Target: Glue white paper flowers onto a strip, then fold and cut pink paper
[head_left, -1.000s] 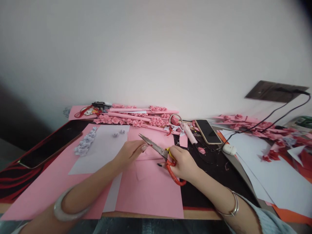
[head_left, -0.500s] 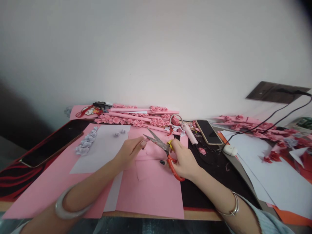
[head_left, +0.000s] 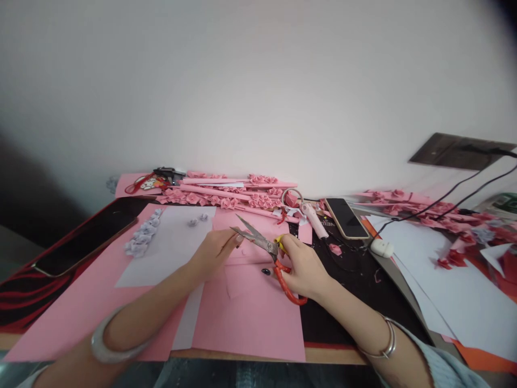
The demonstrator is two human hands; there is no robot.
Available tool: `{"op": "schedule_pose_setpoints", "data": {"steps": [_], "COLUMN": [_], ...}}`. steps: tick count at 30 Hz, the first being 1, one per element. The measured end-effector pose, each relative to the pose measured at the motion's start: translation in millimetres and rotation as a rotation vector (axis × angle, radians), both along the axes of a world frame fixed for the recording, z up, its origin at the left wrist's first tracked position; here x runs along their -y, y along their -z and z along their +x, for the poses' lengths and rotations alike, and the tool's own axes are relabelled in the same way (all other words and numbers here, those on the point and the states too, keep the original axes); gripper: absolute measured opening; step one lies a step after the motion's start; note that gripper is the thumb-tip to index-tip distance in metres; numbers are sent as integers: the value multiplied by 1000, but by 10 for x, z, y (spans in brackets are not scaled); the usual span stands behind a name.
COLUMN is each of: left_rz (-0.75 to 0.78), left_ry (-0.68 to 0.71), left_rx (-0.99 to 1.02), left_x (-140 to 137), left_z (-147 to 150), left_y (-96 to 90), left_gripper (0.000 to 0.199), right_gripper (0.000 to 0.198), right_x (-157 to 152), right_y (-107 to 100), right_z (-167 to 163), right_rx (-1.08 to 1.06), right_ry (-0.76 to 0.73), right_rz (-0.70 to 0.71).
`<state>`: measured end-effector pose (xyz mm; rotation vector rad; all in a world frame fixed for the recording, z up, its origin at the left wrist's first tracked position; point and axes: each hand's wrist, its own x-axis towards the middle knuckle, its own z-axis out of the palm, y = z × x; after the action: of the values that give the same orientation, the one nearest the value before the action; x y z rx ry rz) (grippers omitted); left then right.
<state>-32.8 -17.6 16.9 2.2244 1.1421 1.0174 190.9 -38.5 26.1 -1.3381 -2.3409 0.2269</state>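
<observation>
My right hand (head_left: 305, 267) grips a pair of scissors (head_left: 264, 245) with orange-red handles and a yellow part near the pivot. The metal blades stand apart and point left, reaching the fingertips of my left hand (head_left: 216, 250). Those fingers are pinched together just beside the blades. A hint of pink shows between them and the blades, too small to name. Below both hands lies pink paper (head_left: 250, 323) with lines on its surface. To the left, a white sheet (head_left: 173, 258) bears a row of pale grey-blue paper flowers (head_left: 143, 237) and a few loose ones.
Pink paper flower stems (head_left: 226, 194) lie along the wall. A pink glue gun (head_left: 315, 220) and a phone (head_left: 346, 218) are at the right, near a white earphone case (head_left: 382, 248). Another dark phone (head_left: 84, 237) lies left. Cables run to the wall socket (head_left: 456, 151).
The scissors have shifted slightly left and turned, so their blades now overlap my left fingertips. My left hand has hardly moved.
</observation>
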Motion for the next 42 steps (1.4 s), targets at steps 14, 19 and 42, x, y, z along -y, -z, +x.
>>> {"op": "schedule_pose_setpoints", "data": {"steps": [14, 19, 42], "left_rz": [-55, -72, -95], "left_ry": [-3, 2, 20], "left_rx": [-10, -1, -14], "left_x": [51, 57, 23], "left_z": [31, 36, 14], "left_y": [-112, -142, -53], "left_gripper": [33, 33, 28], "right_gripper": [29, 27, 21], "right_x": [-4, -19, 20], "right_y": [34, 54, -4], "right_z": [0, -1, -4], "right_rx": [-35, -49, -28], "right_ry": [-7, 4, 25], "right_rz": [24, 31, -54]}}
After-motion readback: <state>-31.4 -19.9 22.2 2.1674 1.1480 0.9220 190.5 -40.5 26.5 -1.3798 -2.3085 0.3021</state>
